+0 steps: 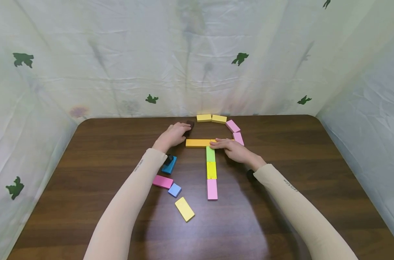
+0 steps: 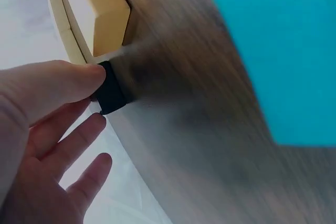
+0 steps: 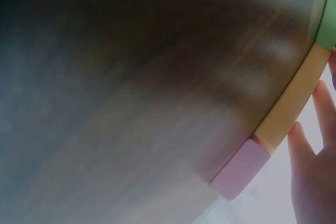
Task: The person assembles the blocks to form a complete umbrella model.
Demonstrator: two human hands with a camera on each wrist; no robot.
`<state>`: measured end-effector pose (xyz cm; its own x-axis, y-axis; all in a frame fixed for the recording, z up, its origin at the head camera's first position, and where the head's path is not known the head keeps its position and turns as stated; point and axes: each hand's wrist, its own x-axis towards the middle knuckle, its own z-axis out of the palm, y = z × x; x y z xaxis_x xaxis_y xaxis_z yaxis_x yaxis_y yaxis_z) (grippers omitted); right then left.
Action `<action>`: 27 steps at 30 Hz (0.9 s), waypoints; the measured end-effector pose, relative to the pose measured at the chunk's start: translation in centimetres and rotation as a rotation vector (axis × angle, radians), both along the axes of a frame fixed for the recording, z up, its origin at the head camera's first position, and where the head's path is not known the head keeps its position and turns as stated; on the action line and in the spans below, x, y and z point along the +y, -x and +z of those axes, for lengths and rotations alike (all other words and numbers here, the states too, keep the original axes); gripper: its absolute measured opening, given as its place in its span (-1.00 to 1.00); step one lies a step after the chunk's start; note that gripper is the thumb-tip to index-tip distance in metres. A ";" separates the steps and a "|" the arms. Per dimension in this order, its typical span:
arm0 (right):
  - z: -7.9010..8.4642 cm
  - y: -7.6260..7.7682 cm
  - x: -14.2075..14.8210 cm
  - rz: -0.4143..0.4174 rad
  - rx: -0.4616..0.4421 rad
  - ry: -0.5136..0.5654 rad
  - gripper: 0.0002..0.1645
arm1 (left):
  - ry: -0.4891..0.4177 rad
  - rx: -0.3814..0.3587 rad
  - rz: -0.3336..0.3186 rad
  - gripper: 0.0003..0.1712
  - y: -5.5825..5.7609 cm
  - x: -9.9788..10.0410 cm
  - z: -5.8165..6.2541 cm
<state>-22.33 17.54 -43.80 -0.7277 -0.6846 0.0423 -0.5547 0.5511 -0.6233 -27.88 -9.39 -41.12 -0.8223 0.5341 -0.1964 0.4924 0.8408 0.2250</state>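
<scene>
Over the wide brown worktop (image 1: 281, 216), touches the orange row (image 1: 197, 143) with the right hand (image 1: 234, 148), fingers almost straight, grip not closed. With the left hand (image 1: 171, 137), pinches firmly between thumb and fingers the dark block (image 1: 190, 124), just beyond the row's left end, to the left of the yellow pair (image 1: 204, 118). Shows also, just beside the pink block (image 1: 163, 181), a small light blue block (image 1: 175, 190).

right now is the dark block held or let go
Held: the left hand pinches the dark block between thumb and fingers in the left wrist view. Whether it touches the table, I cannot tell.
</scene>
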 end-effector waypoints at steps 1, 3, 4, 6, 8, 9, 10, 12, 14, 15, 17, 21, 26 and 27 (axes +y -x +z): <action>0.0 0.0 0.0 0.001 0.002 0.003 -0.33 | -0.003 0.003 0.002 -0.47 0.1 0.1 0.0; 0.0 0.0 0.0 0.005 0.007 0.006 -0.33 | -0.012 0.010 0.008 -0.47 0.1 0.2 0.0; 0.0 0.0 0.0 0.006 0.009 0.008 -0.33 | -0.017 0.012 0.012 -0.47 0.2 0.2 0.0; 0.0 0.0 0.0 0.005 0.010 0.008 -0.33 | -0.024 0.016 0.019 -0.47 0.3 0.3 0.0; 0.0 0.0 0.0 0.002 0.008 0.008 -0.34 | -0.028 0.023 0.022 -0.48 0.3 0.4 0.0; -0.1 0.0 0.0 0.000 0.007 0.008 -0.34 | -0.028 0.025 0.026 -0.49 0.3 0.4 0.1; -0.1 0.0 0.0 -0.001 0.007 0.007 -0.33 | -0.029 0.027 0.028 -0.49 0.3 0.5 0.1; -0.2 0.0 0.1 -0.003 0.008 0.006 -0.33 | -0.029 0.026 0.035 -0.50 0.3 0.6 0.2; -0.3 0.0 0.1 -0.002 0.010 0.007 -0.33 | -0.027 0.027 0.039 -0.52 0.3 0.7 0.3; -0.3 0.0 0.1 -0.001 0.011 0.008 -0.33 | -0.027 0.026 0.041 -0.52 0.3 0.8 0.3; -0.3 0.0 0.1 0.001 0.014 0.011 -0.34 | -0.025 0.027 0.042 -0.53 0.3 0.9 0.3; -0.1 0.0 0.0 0.006 0.023 0.015 -0.34 | -0.005 0.039 0.044 -0.53 0.5 1.0 0.1; -0.2 0.0 0.0 0.002 0.022 0.011 -0.33 | 0.024 0.051 0.062 -0.52 0.6 1.1 -0.1; -0.3 0.1 0.0 0.001 0.020 0.009 -0.33 | 0.024 0.050 0.065 -0.51 0.6 1.1 -0.2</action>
<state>-22.39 17.59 -44.06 -0.7262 -0.6846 0.0630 -0.5674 0.5451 -0.6172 -28.47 -8.26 -41.33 -0.8642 0.4747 -0.1666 0.4464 0.8763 0.1812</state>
